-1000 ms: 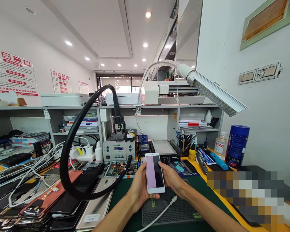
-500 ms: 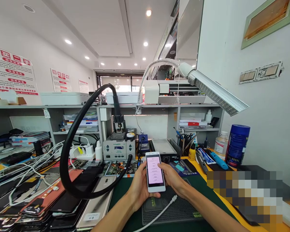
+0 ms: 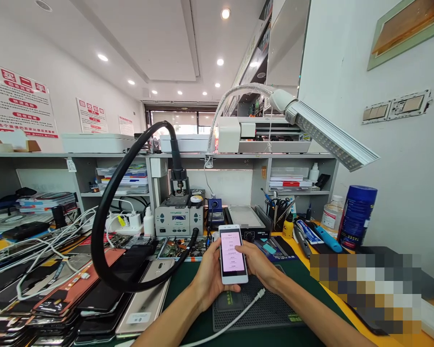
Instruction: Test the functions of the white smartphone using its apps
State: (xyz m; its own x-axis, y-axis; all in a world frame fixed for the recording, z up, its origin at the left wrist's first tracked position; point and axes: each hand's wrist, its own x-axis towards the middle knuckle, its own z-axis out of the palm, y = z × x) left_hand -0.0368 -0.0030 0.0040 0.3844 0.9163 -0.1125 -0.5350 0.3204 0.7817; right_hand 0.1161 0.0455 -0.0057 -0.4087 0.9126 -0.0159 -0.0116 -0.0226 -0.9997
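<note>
The phone's (image 3: 234, 278) screen (image 3: 232, 255), split a second ago between pale pink and dark, now shows a full pink page with lines of text, too small to read; this suggests the phone is running and answering touch. The left hand (image 3: 209, 271) grasps it from the left and below, tilted up toward the viewer. The right hand (image 3: 259, 264) comes in from the right, thumb over the screen's right part; whether it presses, or the hidden fingers grip behind, I cannot tell. The phone is held above the black pad (image 3: 271, 308), a loose cable (image 3: 245, 311) to its near right.
</note>
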